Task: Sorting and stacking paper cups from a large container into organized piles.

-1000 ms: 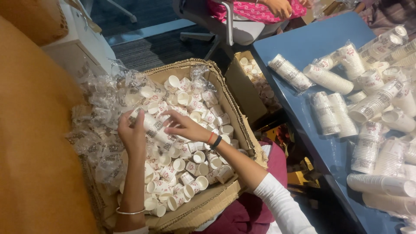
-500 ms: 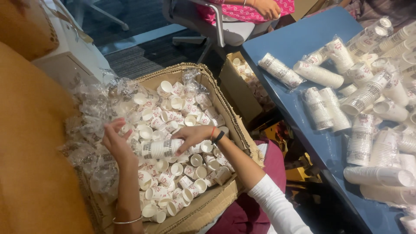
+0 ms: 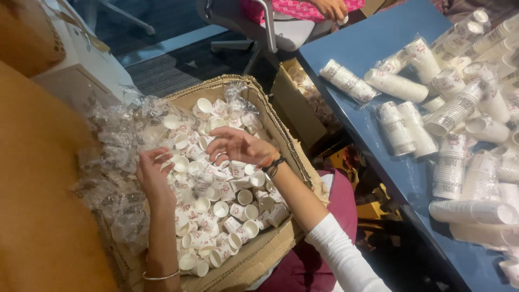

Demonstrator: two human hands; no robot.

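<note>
An open cardboard box [image 3: 282, 132] sits in front of me, filled with several small loose white paper cups [image 3: 238, 212] with red print. My left hand [image 3: 153, 177] lies on the cups at the left side of the box, fingers bent, with a thin bangle on the wrist; whether it grips a cup is hidden. My right hand [image 3: 236, 146] hovers just above the cups in the middle of the box. Its fingers are spread and nothing is in them. A dark band is on that wrist.
Crumpled clear plastic wrap [image 3: 114, 141] lines the box's left side. To the right, a blue table [image 3: 378, 38] carries several sleeved stacks of cups [image 3: 399, 128]. A smaller cardboard box [image 3: 296, 94] stands between. Another person's hand [image 3: 328, 8] and a chair [image 3: 268, 24] are at the top.
A short stack of cups held between my hands earlier is no longer seen. My left hand has dropped lower onto the cups and my right hand has opened its fingers.
</note>
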